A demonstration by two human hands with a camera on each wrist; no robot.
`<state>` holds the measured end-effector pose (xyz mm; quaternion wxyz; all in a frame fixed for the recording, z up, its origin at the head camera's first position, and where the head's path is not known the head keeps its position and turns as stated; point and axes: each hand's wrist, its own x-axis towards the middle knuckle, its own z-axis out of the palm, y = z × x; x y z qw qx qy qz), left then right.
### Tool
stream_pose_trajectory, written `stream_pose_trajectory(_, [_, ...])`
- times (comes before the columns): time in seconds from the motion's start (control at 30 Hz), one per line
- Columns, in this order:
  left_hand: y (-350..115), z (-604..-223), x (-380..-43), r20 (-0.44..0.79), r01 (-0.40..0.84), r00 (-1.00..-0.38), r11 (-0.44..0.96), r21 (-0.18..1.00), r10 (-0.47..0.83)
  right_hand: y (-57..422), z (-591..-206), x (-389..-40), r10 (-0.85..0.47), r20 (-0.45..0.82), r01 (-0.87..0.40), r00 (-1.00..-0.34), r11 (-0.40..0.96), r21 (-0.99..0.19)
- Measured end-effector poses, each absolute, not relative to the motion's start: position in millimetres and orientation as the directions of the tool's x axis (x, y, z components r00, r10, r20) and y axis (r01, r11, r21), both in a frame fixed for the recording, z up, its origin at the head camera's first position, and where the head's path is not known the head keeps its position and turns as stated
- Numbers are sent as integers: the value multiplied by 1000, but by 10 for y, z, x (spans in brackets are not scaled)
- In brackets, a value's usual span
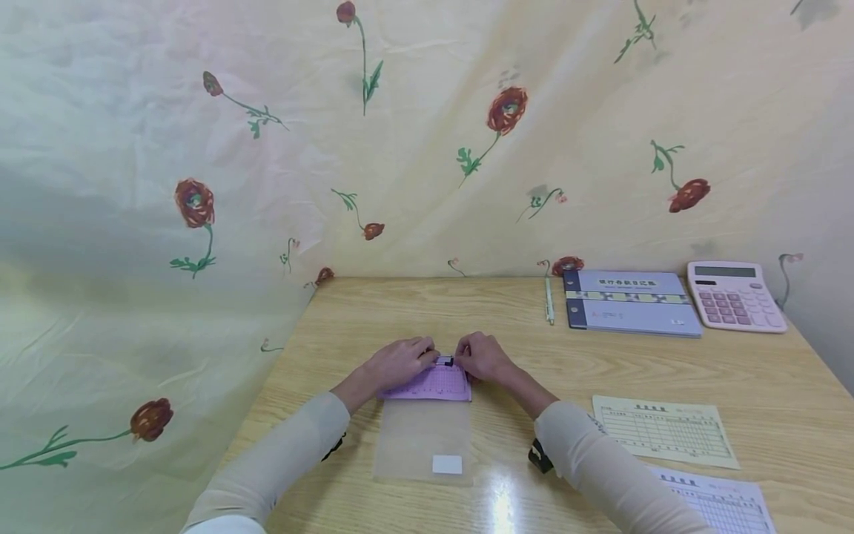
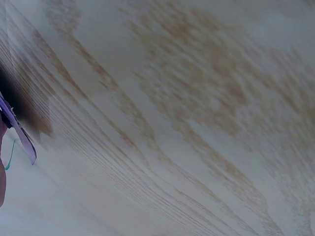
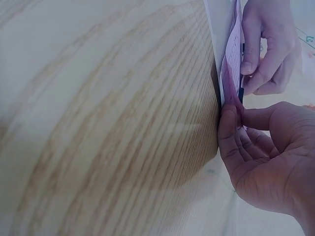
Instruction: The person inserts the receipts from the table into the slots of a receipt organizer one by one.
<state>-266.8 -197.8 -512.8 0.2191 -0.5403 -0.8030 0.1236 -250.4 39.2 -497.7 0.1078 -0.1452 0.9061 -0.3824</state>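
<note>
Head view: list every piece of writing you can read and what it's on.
"银行存款日记账", as best it reads: cover of the blue book.
Smaller print on that cover: too small to read.
Pale yellow form and lilac form: headings and grid print too blurred to read.
Purple sheet by the hands: printing too small.
Calculator: key markings too small.

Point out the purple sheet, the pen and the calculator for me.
Purple sheet [image 1: 437, 382]: head view, on its printed face below the hands.
Pen [image 1: 549, 300]: head view, on the middle of its barrel.
Calculator [image 1: 737, 302]: head view, on its keys.
</note>
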Motion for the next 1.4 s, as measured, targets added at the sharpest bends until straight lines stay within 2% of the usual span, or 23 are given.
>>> stream_pose_trajectory(0.67, [-1969,-5131,-2649,189,806,-349,397,-439,918,384,-4996,-2542,-367,-122,-178,-922,683,-709])
stream_pose_trajectory(1.07, [-1945,-5115,-2622,173,803,-402,437,-405,899,557,-4855,-2462,-306,-235,27,-922,557,-830])
stream_pose_trajectory(1.4, [-1947,-5103,-2610,181,810,-413,451,-375,893,570,-4942,-2370,-273,-190,6,-943,559,-829])
